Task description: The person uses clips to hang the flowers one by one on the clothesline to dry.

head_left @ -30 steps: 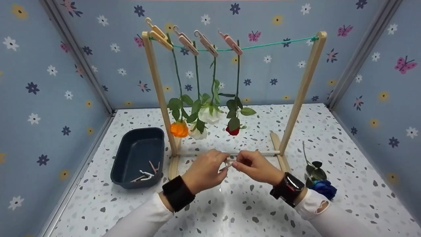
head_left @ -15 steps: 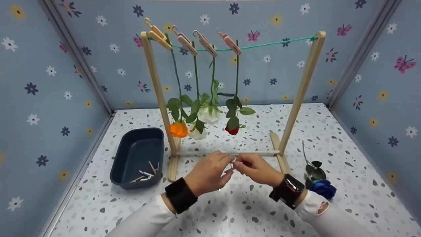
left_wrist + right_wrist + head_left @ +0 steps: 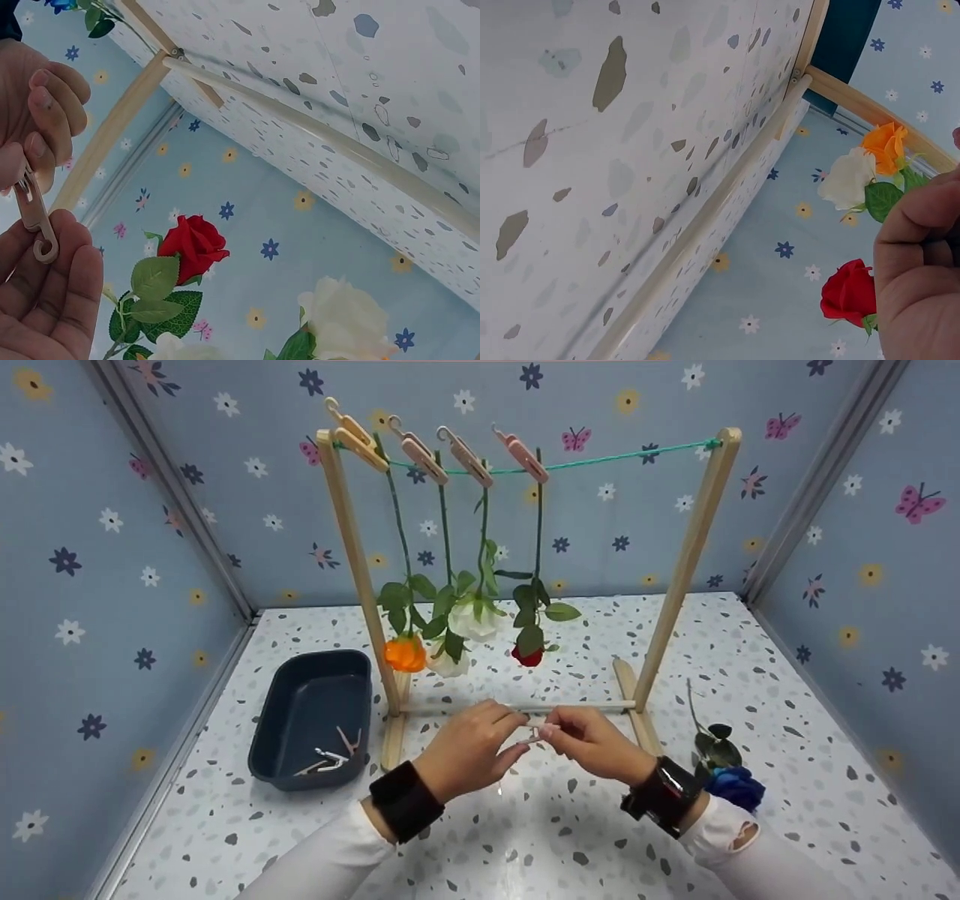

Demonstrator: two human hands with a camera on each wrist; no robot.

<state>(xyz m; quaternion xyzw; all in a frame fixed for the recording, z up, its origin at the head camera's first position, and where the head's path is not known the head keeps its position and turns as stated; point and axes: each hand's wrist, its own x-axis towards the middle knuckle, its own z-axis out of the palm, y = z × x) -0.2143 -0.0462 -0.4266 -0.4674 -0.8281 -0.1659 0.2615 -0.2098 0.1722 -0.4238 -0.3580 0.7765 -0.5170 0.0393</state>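
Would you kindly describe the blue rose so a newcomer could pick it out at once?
Find the wooden rack with the green line. Right of its right foot, on the speckled floor, lies the blue rose. It alone is blue and lying down, while the other flowers hang from clips.

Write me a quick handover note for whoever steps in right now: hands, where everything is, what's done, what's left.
Left hand and right hand both pinch one pink clip, low in front of the wooden rack.
Done: four flowers hang head down from clips on the green line.
Left: the blue rose lies on the table, right of the rack. Spare clips sit in the dark tray, left.
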